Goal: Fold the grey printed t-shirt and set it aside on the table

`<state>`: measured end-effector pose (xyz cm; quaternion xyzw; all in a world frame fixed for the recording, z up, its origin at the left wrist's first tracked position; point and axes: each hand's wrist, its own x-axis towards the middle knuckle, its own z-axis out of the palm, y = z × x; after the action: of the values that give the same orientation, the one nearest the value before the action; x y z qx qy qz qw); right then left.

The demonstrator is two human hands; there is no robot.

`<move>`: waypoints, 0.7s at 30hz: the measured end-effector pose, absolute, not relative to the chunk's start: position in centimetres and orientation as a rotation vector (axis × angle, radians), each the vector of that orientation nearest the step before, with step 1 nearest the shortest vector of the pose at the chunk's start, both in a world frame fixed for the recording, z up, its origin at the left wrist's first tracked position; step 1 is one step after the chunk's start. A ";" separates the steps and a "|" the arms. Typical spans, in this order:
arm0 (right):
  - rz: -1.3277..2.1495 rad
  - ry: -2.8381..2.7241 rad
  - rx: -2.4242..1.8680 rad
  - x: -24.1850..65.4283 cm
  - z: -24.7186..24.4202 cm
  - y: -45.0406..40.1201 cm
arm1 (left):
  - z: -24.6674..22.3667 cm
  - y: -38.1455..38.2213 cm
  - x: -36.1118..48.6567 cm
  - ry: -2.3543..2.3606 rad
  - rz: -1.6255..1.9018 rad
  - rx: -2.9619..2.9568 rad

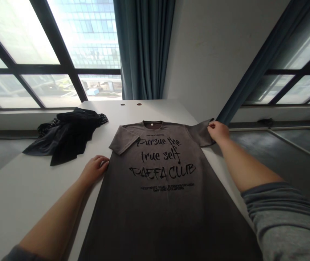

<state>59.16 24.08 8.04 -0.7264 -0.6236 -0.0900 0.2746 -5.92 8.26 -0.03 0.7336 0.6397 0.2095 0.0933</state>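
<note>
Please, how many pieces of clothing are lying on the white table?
2. A grey printed T-shirt lies spread on the white table, and a crumpled black garment lies to its left. Another piece could be hidden inside that crumpled pile.

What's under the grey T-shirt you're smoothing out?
The grey printed T-shirt lies on a white table, which shows along both sides. The shirt covers the surface beneath it, so nothing there can be seen.

The right hand [218, 132] is pinching the gray T-shirt [157, 170] at its sleeve [201, 133] between the fingers [211, 125], while the left hand [94, 170] is resting against the shirt's side edge. The shirt is lying flat, print up, on the white surface [21, 188], with a crumpled black garment [68, 136] lying nearby.
</note>
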 end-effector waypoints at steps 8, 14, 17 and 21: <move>-0.203 -2.212 -1.765 49.2 6.9 19.6 | -0.9 8.3 -6.3 1.906 0.669 2.221; -0.060 -2.548 -1.613 48.7 3.0 18.3 | -0.9 8.3 -6.3 1.922 0.605 2.223; -0.068 -2.570 -1.567 49.9 1.9 19.2 | -0.8 8.2 -6.1 1.950 0.573 2.208; -0.047 -2.541 -1.624 51.0 1.5 21.7 | -0.8 8.2 -6.0 1.974 0.565 2.181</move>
<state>50.97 21.71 1.52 -0.5375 -0.8408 -0.0157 0.0627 -6.00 8.16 -0.84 0.7261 0.6573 0.1882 0.0728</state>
